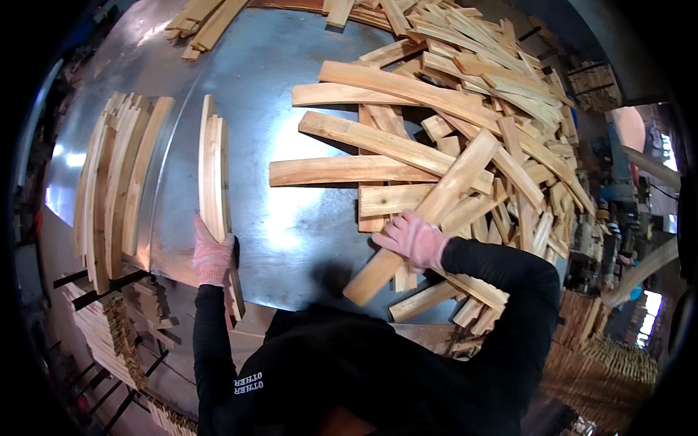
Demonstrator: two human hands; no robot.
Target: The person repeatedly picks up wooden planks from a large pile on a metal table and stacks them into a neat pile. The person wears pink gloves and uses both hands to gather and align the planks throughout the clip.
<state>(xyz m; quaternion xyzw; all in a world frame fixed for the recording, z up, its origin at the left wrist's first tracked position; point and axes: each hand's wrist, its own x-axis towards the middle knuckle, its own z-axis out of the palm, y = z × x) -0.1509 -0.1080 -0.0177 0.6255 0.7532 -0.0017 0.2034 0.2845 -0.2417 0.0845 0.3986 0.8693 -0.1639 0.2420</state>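
My left hand (211, 256), in a pink glove, is closed round the near part of a small bundle of wooden slats (213, 171). These slats stand on edge, side by side, their near ends jutting past the table edge. My right hand (413, 241), gloved the same way, grips a wooden board (459, 178) from above, with its fingers over the near half. That board slants from near left to far right across other boards. Just beyond it, several loose boards (342, 170) point left out of a heap.
A messy pile of wooden slats (509, 94) covers the right side of the metal table (251, 73). Another row of slats (120, 174) stands at the left, and a small stack (211, 25) lies far left. Stacked wood (109, 341) sits below the table's left edge.
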